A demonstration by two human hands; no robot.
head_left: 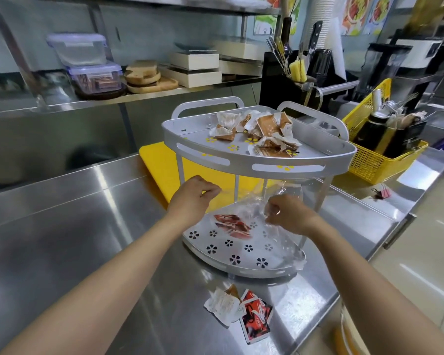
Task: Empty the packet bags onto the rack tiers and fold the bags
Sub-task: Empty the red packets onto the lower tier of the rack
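Head view: our right hand (287, 213) pinched the clear bag (280, 201) over the rack's bottom tier (231, 254), red packets (232, 225) just below-left of it. Left hand (192, 193), fingers curled, empty, hovered opposite w/ the bag stretched between.

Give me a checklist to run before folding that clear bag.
1. Clear bag held in right hand: ok.
2. Left hand has a grip on the bag: cannot tell.
3. Bag fully emptied: cannot tell; red packets lie on the lower tier beside it.
4. Brown packets on the upper tier: ok.
5. No packets left off the rack: not ok; loose packets lie on the counter.
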